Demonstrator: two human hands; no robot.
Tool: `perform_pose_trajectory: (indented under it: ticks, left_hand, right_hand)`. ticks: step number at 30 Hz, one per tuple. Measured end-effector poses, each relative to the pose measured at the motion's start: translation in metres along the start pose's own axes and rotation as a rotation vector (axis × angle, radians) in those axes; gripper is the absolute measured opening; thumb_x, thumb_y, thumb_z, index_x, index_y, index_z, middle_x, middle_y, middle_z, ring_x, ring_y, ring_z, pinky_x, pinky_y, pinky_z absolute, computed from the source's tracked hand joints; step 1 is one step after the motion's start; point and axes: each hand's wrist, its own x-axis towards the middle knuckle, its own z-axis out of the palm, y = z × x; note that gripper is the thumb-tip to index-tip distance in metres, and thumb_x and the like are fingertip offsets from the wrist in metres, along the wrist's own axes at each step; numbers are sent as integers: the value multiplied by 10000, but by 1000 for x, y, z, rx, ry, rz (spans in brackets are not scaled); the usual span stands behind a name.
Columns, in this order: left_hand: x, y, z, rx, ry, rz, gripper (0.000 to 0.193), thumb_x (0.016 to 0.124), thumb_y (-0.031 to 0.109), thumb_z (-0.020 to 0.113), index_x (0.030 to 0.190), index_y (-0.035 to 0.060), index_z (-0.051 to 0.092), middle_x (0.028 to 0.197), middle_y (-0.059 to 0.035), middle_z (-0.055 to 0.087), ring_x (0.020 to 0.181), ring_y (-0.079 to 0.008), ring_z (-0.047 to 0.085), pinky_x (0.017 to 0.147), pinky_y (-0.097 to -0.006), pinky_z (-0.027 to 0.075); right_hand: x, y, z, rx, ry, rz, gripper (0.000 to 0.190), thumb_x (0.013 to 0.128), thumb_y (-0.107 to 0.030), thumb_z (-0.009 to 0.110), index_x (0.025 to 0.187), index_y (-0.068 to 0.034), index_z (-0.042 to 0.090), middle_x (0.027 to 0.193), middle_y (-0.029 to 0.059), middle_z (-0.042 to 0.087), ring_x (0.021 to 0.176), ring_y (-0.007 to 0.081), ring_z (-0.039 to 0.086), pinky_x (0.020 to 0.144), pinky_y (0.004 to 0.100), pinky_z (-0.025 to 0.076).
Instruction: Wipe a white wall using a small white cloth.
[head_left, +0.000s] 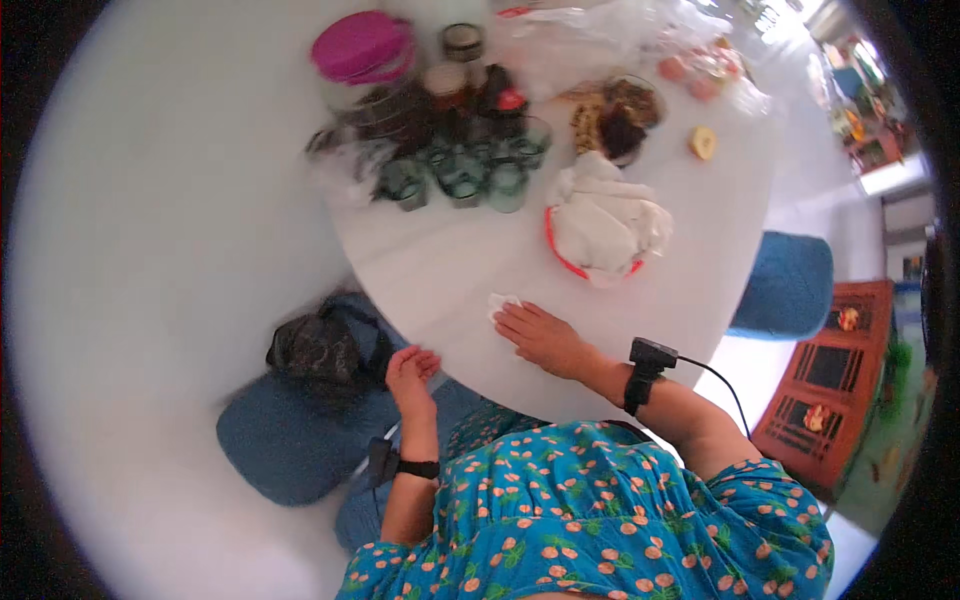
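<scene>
My right hand lies flat on the white round table, its fingertips pressing a small white tissue or cloth against the top. Beside the table's near left edge is my left hand, its fingers loosely curled with nothing seen in them. Beyond my right hand sits a bundle of whitish cloth or plastic with a red rim showing beneath. Several upturned or standing glass tumblers are grouped further back; the blur hides which way up they are. Each wrist wears a strapped black device.
Behind the glasses stand a container with a magenta lid and jars. Dishes of dark food, a cut yellow fruit and clear plastic bags lie at the back. Blue chairs flank the table; a black bag rests on the left one.
</scene>
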Motion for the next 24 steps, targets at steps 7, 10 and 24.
perform_pose_trajectory:
  ticks: [7,10,24]
  left_hand:
    - [-1,2,30,66,-135,57,171,873,44,469,1014,-16,544,833,-127,622,725,-235,637,674,-343,555]
    - [-5,-4,43,164,-246,128,170,882,32,446,1010,-19,546,854,-116,609,744,-218,629,705,-340,549]
    - [5,-16,52,875,-335,459,133,806,-28,482,916,5,549,854,-124,557,737,-228,568,656,-332,473]
  right_hand:
    - [-126,58,-10,-291,209,561,539,802,-176,582,1320,-89,461,1419,95,387,1324,272,341,1041,422,330]
    - [-154,75,-16,-326,260,690,524,803,-151,562,1314,-80,468,1409,100,398,1314,282,352,996,419,364]
    - [-150,25,9,-178,302,214,428,831,-124,477,1243,-9,503,1348,122,459,1291,251,390,1021,384,366]
